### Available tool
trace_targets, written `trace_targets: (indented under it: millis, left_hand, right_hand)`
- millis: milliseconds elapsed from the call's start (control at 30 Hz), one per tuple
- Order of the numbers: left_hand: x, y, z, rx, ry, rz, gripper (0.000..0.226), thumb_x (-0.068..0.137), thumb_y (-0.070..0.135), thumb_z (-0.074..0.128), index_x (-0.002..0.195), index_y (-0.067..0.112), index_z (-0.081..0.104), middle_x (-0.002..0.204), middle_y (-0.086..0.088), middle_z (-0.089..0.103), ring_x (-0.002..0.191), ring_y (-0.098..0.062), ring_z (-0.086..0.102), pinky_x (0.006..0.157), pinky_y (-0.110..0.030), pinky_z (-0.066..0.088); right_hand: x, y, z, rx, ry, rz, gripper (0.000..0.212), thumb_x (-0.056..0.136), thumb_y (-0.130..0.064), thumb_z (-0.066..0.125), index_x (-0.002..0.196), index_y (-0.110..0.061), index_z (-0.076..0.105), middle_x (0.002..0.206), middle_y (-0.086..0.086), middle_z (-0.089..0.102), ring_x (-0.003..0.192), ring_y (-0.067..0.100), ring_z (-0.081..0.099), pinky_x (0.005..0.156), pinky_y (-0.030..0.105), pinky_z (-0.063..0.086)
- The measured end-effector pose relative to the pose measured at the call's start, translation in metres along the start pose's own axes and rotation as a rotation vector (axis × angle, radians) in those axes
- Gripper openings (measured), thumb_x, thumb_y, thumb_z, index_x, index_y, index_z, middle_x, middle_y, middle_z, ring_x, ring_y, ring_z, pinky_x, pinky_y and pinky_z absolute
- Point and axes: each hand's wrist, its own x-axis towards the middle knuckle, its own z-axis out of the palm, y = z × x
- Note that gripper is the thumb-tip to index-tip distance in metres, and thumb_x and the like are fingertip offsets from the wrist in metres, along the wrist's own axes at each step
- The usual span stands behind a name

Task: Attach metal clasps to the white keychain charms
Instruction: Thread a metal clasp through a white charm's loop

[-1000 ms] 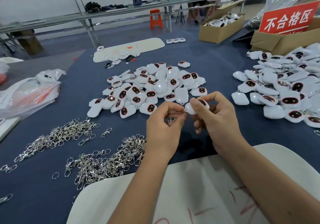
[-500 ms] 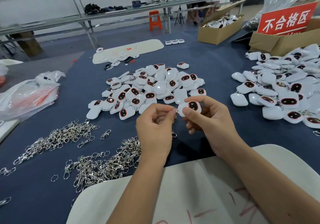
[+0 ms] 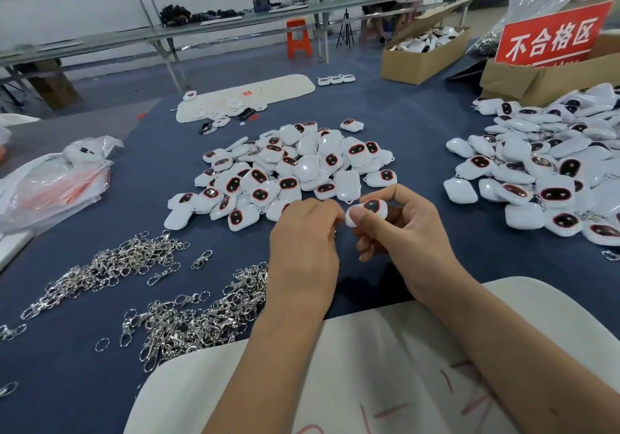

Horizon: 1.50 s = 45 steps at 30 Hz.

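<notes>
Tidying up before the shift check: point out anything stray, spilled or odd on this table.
Nothing looks damaged or spilled. A few strays: one metal clasp lies apart from the clasp heap, a loose ring sits alone on the blue cloth, and one charm lies just off the central pile.

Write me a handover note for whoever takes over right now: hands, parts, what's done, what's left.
Right hand: pinches one charm, dark window up, above the table.
Left hand: fingers curled at the charm's left edge; the clasp in its grip is hidden, so the join can't be confirmed.
Parts: bare charms heaped ahead; clasps piled to the left.
Done: right pile, where some clasps show.
Left: finish this charm, presumably add it to the right pile, then work through the centre heap.
</notes>
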Motion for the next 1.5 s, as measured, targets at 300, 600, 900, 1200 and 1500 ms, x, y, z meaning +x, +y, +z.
trace_targets:
  millis: [300,600,900,1200,1500]
  left_hand:
    - [0.001,0.014,0.008,-0.957,0.014,-0.779,0.008,0.094,0.004,0.068,0.097,0.011,0.071,0.077,-0.005,0.075,0.071,-0.011,0.066,0.069,-0.024,0.051]
    - [0.002,0.015,0.004,-1.211,0.044,-0.926,0.01,0.096,0.002,0.064,0.09,0.009,0.069,0.079,-0.006,0.072,0.074,-0.016,0.065,0.065,-0.021,0.053]
    - [0.002,0.002,0.005,-0.641,0.071,-0.505,0.018,0.092,0.001,0.069,0.082,0.016,0.069,0.071,0.002,0.069,0.066,-0.01,0.06,0.065,-0.022,0.05]
    - [0.002,-0.006,-0.003,-0.044,-0.075,-0.027,0.013,0.088,0.003,0.055,0.085,0.01,0.066,0.08,-0.003,0.061,0.078,-0.026,0.055,0.07,-0.045,0.046]
    - [0.0,0.017,0.014,-0.959,0.041,-0.822,0.006,0.095,0.004,0.067,0.095,0.008,0.071,0.077,-0.002,0.073,0.072,-0.01,0.064,0.07,-0.021,0.052]
  right_hand:
    - [0.001,-0.005,-0.001,0.18,-0.026,0.042,0.045,0.079,-0.027,0.082,0.115,-0.005,0.067,0.081,0.015,0.071,0.062,0.017,0.064,0.057,0.023,0.055]
    - [0.002,0.0,0.001,0.146,-0.037,0.05,0.049,0.078,-0.028,0.084,0.116,-0.005,0.066,0.081,0.014,0.074,0.062,0.018,0.065,0.056,0.024,0.055]
    - [0.002,-0.002,0.001,0.155,-0.02,0.067,0.051,0.075,-0.032,0.085,0.11,-0.001,0.067,0.077,0.014,0.072,0.057,0.017,0.064,0.052,0.023,0.054]
    - [0.0,0.0,0.001,0.055,-0.018,0.047,0.036,0.087,-0.025,0.081,0.109,0.0,0.067,0.078,0.016,0.072,0.058,0.021,0.065,0.053,0.027,0.055]
    - [0.0,-0.007,0.0,0.191,-0.028,0.05,0.048,0.077,-0.034,0.082,0.115,-0.007,0.068,0.083,0.016,0.071,0.063,0.017,0.064,0.059,0.022,0.056]
